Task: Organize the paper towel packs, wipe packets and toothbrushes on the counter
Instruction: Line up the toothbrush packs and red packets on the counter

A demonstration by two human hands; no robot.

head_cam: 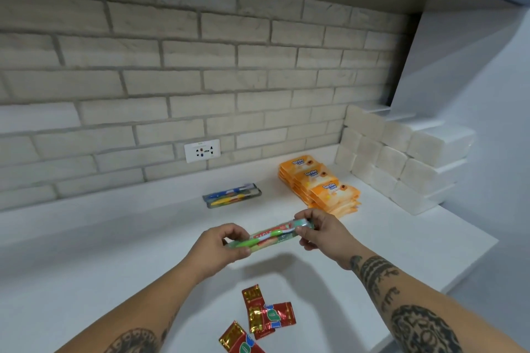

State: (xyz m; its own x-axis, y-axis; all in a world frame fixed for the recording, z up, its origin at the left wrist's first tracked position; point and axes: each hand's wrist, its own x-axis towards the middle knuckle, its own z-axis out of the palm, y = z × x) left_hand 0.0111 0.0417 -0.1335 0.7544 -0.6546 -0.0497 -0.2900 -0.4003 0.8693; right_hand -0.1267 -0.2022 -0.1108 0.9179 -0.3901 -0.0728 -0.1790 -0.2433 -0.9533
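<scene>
Head view: my left hand [226, 243] and right hand [318, 231] pinch a green packaged toothbrush [269, 236], not yet placed; beyond them paper towel packs [401, 157] and wipe packets [321, 183] sit stacked

At the centre of the frame, the fingers of the left hand [220, 246] and the right hand [318, 231] cover both ends of the toothbrush pack [269, 236], and its lettering is blurred. The bottom edge cuts off one red sachet [239, 339] and both forearms. The print on the wall socket [202, 151] is too small to read. At right, the paper towel packs [401, 157] wash out into the white wall.
</scene>
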